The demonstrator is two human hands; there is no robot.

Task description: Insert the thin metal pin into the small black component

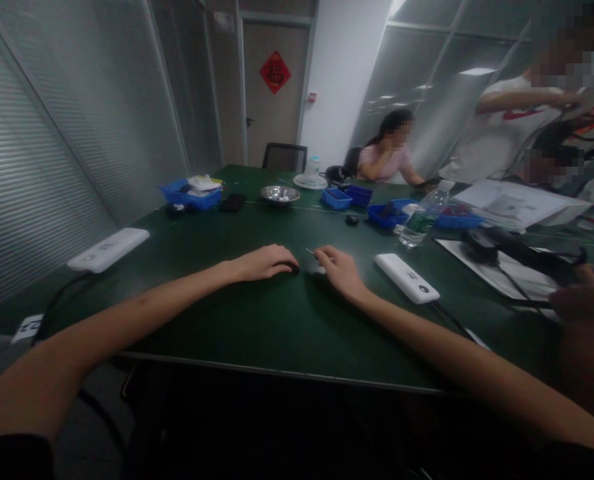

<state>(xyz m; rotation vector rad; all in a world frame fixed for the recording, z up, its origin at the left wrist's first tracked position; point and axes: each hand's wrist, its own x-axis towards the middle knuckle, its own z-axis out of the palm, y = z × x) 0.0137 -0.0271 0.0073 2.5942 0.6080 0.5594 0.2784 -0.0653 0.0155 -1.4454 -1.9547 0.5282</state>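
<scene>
- Your left grip (265, 262) looks closed on a small dark piece (295, 269), which shows at the fingertips on the side facing your other hand; its exact form is too blurred to tell.
- Your right grip (340, 268) is narrow, thumb and fingers pinching a thin, pale sliver (311, 251) that sticks out toward your left.
- The relation to watch: the sliver's long axis runs roughly sideways across the desk (237, 333), its free end tipped slightly away from you. That end points into the gap between your hands.
- The dark piece lies to the left of the sliver's tip and a little closer to you. The two are near each other but apart, so the sliver's line seems to pass beyond the piece rather than straight at it.
- Each piece is already in its own hand. You cannot tell from this view whether the dark piece touches the desk.
- Beside your right hand lies a white device (407, 277) with a cable; a metal bowl (271, 199) stands farther off.
</scene>
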